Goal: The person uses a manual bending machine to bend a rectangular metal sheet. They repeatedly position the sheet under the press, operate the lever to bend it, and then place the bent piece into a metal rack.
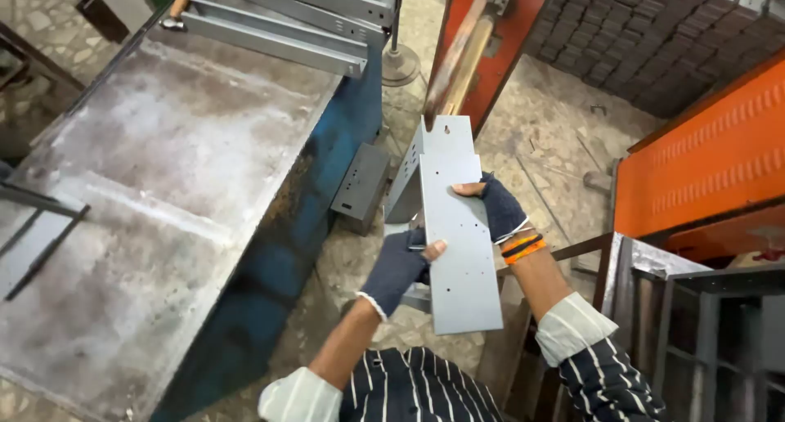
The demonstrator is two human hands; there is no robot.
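I hold a long grey bent sheet-metal bracket with small punched holes, upright and tilted, in front of me. My left hand, in a dark fingerless glove, grips its left edge near the lower half, thumb on the flat face. My right hand, also gloved and with orange and black bands at the wrist, holds the right edge higher up. The bracket's folded side flange faces left.
A worn grey metal workbench with a blue side fills the left. Long grey metal channels lie at its far end. A small grey metal box leans on the floor. Orange perforated panels and metal frames stand right.
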